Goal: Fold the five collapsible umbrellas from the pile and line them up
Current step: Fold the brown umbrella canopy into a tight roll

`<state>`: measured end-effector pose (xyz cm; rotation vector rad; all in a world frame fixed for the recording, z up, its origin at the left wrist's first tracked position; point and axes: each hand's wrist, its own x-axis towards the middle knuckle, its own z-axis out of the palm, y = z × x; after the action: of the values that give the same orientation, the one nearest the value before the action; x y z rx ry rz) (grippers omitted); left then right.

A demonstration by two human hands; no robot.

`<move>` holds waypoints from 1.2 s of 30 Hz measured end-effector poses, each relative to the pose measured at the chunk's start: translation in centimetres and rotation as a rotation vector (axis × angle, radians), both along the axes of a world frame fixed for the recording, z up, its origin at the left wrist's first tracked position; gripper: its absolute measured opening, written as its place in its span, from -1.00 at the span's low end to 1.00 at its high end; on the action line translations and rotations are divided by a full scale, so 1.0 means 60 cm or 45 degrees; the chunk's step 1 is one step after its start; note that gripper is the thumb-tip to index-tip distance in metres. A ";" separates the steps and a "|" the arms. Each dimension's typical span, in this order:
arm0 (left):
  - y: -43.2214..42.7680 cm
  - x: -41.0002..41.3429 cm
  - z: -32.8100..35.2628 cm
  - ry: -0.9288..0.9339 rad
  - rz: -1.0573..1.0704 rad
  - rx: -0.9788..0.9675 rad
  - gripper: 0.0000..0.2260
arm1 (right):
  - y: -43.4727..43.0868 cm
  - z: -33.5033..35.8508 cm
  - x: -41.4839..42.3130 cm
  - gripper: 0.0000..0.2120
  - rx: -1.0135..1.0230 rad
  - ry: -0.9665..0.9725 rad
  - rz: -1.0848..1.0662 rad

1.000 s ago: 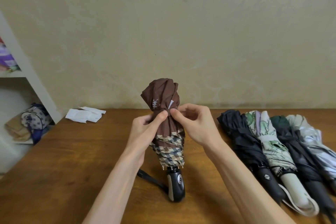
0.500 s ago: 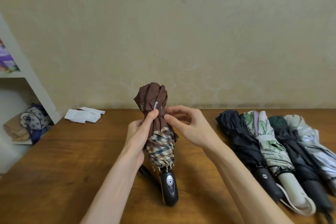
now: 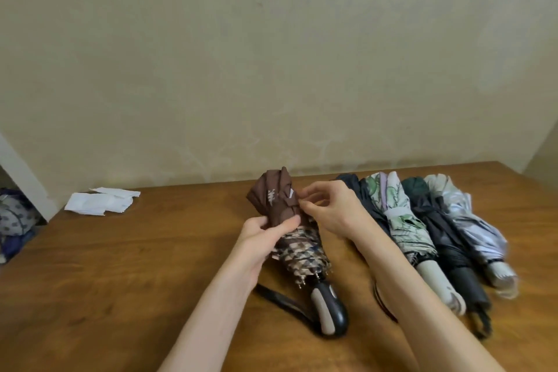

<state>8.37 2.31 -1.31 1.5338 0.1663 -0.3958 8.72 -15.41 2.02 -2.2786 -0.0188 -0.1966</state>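
while the brown umbrella [image 3: 279, 205] is propped at a tilt on the wooden table [image 3: 136, 266], with its black handle [image 3: 330, 309] rested on the wood nearest the camera and its bunched top pointed toward the wall, it is gripped by both hands. the left hand [image 3: 265, 234] is wrapped round the middle of the canopy, just above the checked border, with the thumb laid across the front. the right hand [image 3: 330, 211] is held higher, wrist bent, with thumb and forefinger pinched on the narrow closing band near the canopy's top; the other fingers are loosely curled. just to the right, four folded umbrellas [image 3: 422, 220] are laid side by side, and the nearest, a black umbrella [image 3: 367, 205], is partly hidden by the right forearm. a black wrist strap [image 3: 280, 300] is trailed from the handle.
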 end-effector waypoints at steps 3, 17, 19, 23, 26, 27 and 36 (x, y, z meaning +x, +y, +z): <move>-0.044 0.001 -0.012 -0.112 0.096 0.130 -0.71 | -0.022 -0.018 -0.027 -0.78 -0.170 -0.036 0.004; -0.157 -0.052 -0.001 -0.546 -0.195 0.580 -0.16 | -0.292 -0.040 -0.133 -0.27 -0.484 0.183 -0.718; -0.155 -0.084 -0.001 -0.731 -0.411 0.666 -0.10 | -0.315 -0.047 -0.143 -0.15 -0.379 0.326 -0.677; -0.175 -0.111 -0.024 -0.856 -0.593 0.968 0.06 | -0.304 -0.057 -0.143 -0.13 -0.407 0.363 -0.523; -0.180 -0.106 -0.039 -0.904 -0.678 1.127 0.06 | -0.292 -0.052 -0.138 -0.16 -0.317 0.360 -0.402; -0.176 -0.102 -0.041 -0.915 -0.702 1.154 0.03 | -0.286 -0.054 -0.137 -0.17 -0.285 0.333 -0.381; -0.040 -0.038 -0.021 -0.801 -0.669 1.158 -0.18 | -0.162 -0.077 -0.084 -0.15 -0.296 0.245 -0.227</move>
<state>6.11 -0.11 -2.58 2.5307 -0.6497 -0.2241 3.66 -25.13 -2.63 -2.5227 0.2756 -0.0694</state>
